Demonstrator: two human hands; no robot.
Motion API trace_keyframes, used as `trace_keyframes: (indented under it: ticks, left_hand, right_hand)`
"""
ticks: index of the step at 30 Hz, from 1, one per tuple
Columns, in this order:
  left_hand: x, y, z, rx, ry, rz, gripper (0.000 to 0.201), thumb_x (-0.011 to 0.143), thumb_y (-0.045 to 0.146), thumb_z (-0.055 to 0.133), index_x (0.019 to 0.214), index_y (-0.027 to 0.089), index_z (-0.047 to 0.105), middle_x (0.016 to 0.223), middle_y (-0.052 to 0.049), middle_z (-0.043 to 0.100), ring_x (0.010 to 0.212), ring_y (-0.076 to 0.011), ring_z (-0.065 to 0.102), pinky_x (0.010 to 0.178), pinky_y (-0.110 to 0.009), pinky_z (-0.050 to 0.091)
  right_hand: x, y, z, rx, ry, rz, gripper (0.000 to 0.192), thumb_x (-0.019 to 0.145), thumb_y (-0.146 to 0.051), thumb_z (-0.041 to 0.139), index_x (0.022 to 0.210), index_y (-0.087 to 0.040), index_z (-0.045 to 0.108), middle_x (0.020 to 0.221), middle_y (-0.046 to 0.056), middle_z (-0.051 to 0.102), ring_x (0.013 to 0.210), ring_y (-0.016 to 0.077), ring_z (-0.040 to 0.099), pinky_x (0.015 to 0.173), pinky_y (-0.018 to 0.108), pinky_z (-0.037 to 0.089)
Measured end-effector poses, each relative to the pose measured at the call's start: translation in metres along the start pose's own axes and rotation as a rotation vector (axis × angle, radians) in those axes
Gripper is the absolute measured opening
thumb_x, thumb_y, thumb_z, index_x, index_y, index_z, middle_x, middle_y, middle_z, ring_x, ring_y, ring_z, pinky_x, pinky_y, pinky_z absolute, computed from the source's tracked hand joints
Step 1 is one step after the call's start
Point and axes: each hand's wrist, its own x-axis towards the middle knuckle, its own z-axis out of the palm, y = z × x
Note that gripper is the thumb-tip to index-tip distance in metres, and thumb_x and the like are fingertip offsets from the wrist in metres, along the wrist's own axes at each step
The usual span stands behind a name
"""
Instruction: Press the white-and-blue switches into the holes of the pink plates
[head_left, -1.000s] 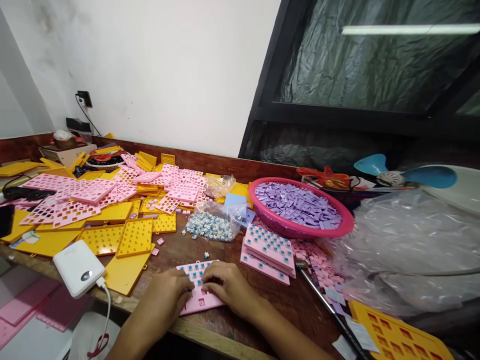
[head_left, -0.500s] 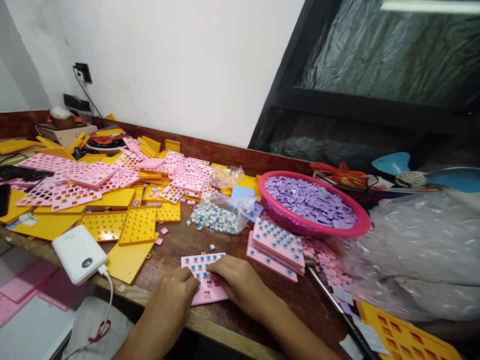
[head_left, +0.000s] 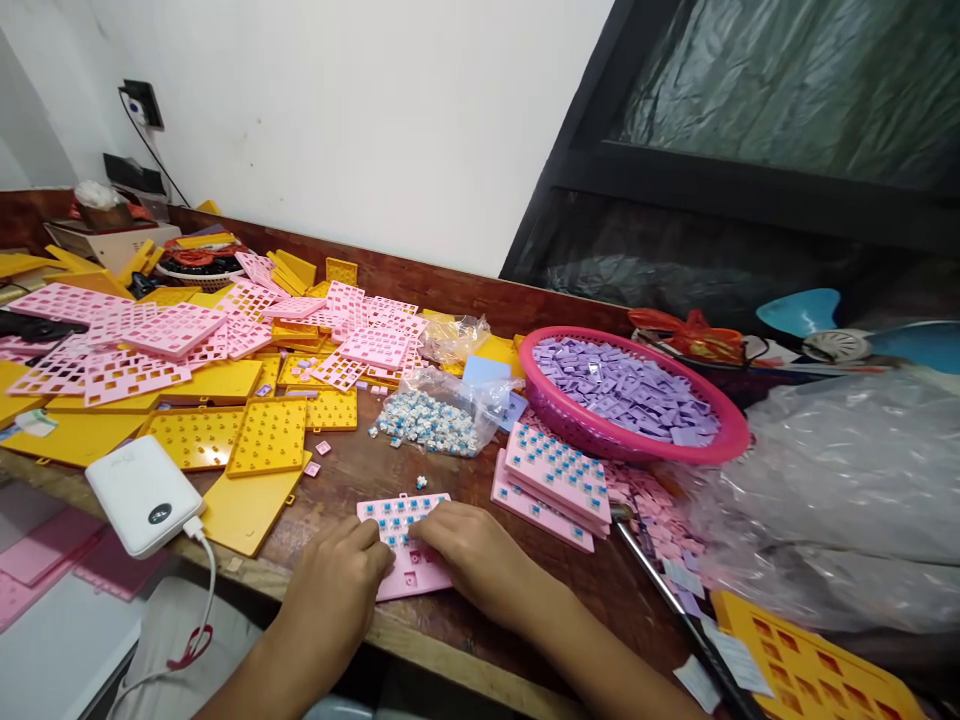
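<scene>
A pink keyboard plate [head_left: 405, 580] lies flat near the table's front edge, with rows of blue-and-white key switches [head_left: 405, 507] in its upper part and bare square sockets lower down. My left hand [head_left: 337, 575] is closed on the plate's left edge, thumb and fingers over its side. My right hand [head_left: 480, 555] reaches across the right side, its fingers bent and their tips down among the switches at mid-plate; what is under them is hidden. One loose switch [head_left: 421, 482] lies just beyond the plate. Farther back, a heap of switches [head_left: 427, 422] spills from a clear plastic bag.
To the right are stacked pink plates [head_left: 555, 480] with switches, a pink basket [head_left: 731, 440] of purple keycaps, a metal-shafted tool [head_left: 652, 570] and clear plastic sheeting [head_left: 847, 500]. Yellow cases [head_left: 270, 437], pink frames [head_left: 172, 330] and a white power bank [head_left: 142, 495] with a cable spread leftward.
The camera view has shifted slightly, moving most things a little up and to the left on the left side. Both hands keep nearly the same place on the pink plate.
</scene>
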Motion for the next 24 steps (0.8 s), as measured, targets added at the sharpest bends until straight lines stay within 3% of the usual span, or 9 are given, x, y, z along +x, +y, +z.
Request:
trace_keyframes:
  ticks: [4, 7, 11, 14, 16, 19, 24]
  left_hand:
    - [0.003, -0.006, -0.022, -0.122, -0.043, 0.052, 0.015, 0.092, 0.026, 0.064, 0.082, 0.029, 0.075, 0.094, 0.0, 0.073, 0.093, -0.0207, 0.065, 0.08, -0.031, 0.043]
    - [0.018, -0.021, -0.046, -0.223, -0.069, 0.057, 0.007, 0.086, 0.032, 0.071, 0.09, 0.031, 0.076, 0.094, 0.002, 0.074, 0.088, -0.0184, 0.067, 0.073, -0.027, 0.043]
    - [0.066, -0.047, -0.066, -0.016, 0.129, -0.032, 0.014, 0.091, 0.027, 0.062, 0.099, 0.024, 0.073, 0.104, -0.004, 0.075, 0.096, -0.0208, 0.067, 0.081, -0.027, 0.045]
    - [0.103, -0.059, -0.064, 0.061, 0.133, -0.044, 0.021, 0.092, 0.018, 0.055, 0.104, 0.022, 0.072, 0.113, -0.009, 0.073, 0.108, -0.0252, 0.065, 0.09, -0.031, 0.045]
    - [0.12, -0.061, -0.055, 0.089, 0.107, -0.037, 0.018, 0.091, 0.017, 0.057, 0.1, 0.021, 0.072, 0.112, -0.01, 0.073, 0.108, -0.0263, 0.066, 0.089, -0.031, 0.045]
    - [0.133, -0.061, -0.04, 0.112, 0.083, -0.035, 0.015, 0.088, 0.019, 0.064, 0.102, 0.02, 0.069, 0.112, -0.011, 0.073, 0.108, -0.0268, 0.066, 0.089, -0.031, 0.046]
    - [0.138, -0.061, -0.029, 0.104, 0.103, -0.048, 0.007, 0.091, 0.023, 0.061, 0.091, 0.018, 0.066, 0.103, -0.012, 0.073, 0.1, -0.0255, 0.068, 0.084, -0.031, 0.046]
  right_hand:
    - [-0.007, 0.005, 0.002, 0.143, 0.084, 0.058, 0.02, 0.093, -0.011, 0.057, 0.106, -0.021, 0.069, 0.096, 0.007, 0.073, 0.089, 0.0217, 0.067, 0.08, 0.032, 0.051]
    - [-0.009, 0.014, -0.001, 0.253, 0.222, 0.083, 0.016, 0.092, -0.015, 0.061, 0.103, -0.022, 0.071, 0.098, 0.007, 0.074, 0.09, 0.0205, 0.068, 0.083, 0.032, 0.053]
    - [-0.001, 0.033, -0.004, 0.199, 0.382, 0.11, 0.033, 0.093, -0.008, 0.051, 0.116, -0.021, 0.071, 0.118, 0.011, 0.072, 0.11, 0.0233, 0.065, 0.097, 0.041, 0.052]
    - [0.006, 0.044, -0.001, 0.098, 0.255, 0.117, 0.049, 0.09, -0.004, 0.053, 0.131, -0.026, 0.068, 0.145, 0.01, 0.06, 0.128, 0.0272, 0.056, 0.108, 0.048, 0.047]
    - [0.008, 0.049, 0.001, 0.046, 0.15, 0.116, 0.049, 0.09, -0.005, 0.054, 0.13, -0.029, 0.07, 0.15, 0.008, 0.056, 0.131, 0.0286, 0.055, 0.109, 0.048, 0.046]
    - [0.005, 0.051, 0.001, 0.007, 0.077, 0.124, 0.042, 0.092, -0.006, 0.053, 0.123, -0.026, 0.075, 0.143, 0.008, 0.062, 0.128, 0.0285, 0.057, 0.108, 0.045, 0.046]
    - [-0.002, 0.051, -0.003, 0.061, 0.138, 0.167, 0.033, 0.094, -0.011, 0.053, 0.113, -0.021, 0.078, 0.126, 0.012, 0.07, 0.117, 0.0271, 0.063, 0.102, 0.04, 0.049]
